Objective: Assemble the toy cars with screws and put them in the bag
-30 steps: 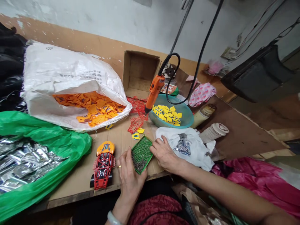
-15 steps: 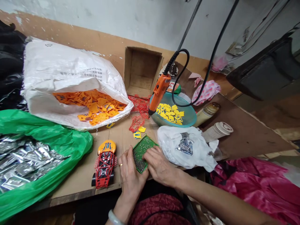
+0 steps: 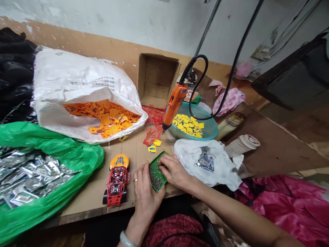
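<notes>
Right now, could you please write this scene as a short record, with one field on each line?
Left hand: holds the green tray at its left edge
Right hand: fingertips inside the tray
Tray contents: many small metal pieces, densest at the near end
Toy car: on the cardboard, left of the left hand
Orange electric screwdriver: hangs tilted, tip down
Basin: yellow pieces
White sack: orange pieces
Green bag: silvery pieces

dim rt side, slt blur, edges distorted
</notes>
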The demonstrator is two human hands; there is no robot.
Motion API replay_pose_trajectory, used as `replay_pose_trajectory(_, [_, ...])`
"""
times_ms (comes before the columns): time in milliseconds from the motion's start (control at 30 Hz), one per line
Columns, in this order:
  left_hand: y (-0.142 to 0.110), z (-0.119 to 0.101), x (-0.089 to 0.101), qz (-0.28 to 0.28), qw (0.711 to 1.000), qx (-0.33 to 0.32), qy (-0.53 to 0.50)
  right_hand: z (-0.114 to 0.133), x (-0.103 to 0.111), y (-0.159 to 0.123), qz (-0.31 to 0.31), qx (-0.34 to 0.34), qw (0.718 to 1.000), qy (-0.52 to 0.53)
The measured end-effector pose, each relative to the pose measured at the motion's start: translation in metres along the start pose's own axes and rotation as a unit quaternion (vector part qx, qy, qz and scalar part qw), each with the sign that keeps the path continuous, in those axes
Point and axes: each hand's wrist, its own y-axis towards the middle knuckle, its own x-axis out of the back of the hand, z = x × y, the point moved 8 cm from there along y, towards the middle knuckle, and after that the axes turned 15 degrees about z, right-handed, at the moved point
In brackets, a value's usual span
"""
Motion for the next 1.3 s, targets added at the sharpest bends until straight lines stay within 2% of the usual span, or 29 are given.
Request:
replay_pose_trajectory(200, [0.0, 0.0, -0.004, 0.023, 0.999, -0.017, -0.018, 0.017, -0.009, -0.007, 0.035, 0.026, 0.999, 0.014])
replay_pose_trajectory(367, [-0.001, 0.0, -0.005, 0.021, 0.999, -0.034, -0.033, 0.025, -0.015, -0.012, 0.087, 0.068, 0.993, 0.033])
replay_pose_trajectory(500, [0.0, 0.0, -0.006, 0.024, 0.998, -0.038, -0.037, 0.027, -0.017, -0.015, 0.081, 0.086, 0.993, 0.017])
replay_pose_trajectory(667, [0.0, -0.001, -0.006, 0.022, 0.998, -0.041, -0.033, 0.022, -0.014, -0.015, 0.071, 0.043, 0.996, -0.015])
replay_pose_trajectory(833, [0.001, -0.003, -0.005, 0.027, 0.999, -0.034, -0.02, -0.01, 0.002, -0.008, 0.057, -0.059, 0.993, -0.083])
replay_pose_trajectory(933, [0.002, -0.003, -0.005, 0.033, 0.999, -0.031, -0.017, -0.019, 0.002, 0.0, 0.073, -0.075, 0.988, -0.115])
replay_pose_trajectory(1300, [0.0, 0.007, -0.011, 0.023, 0.997, -0.074, 0.015, -0.005, -0.005, 0.018, 0.161, -0.082, 0.952, -0.247])
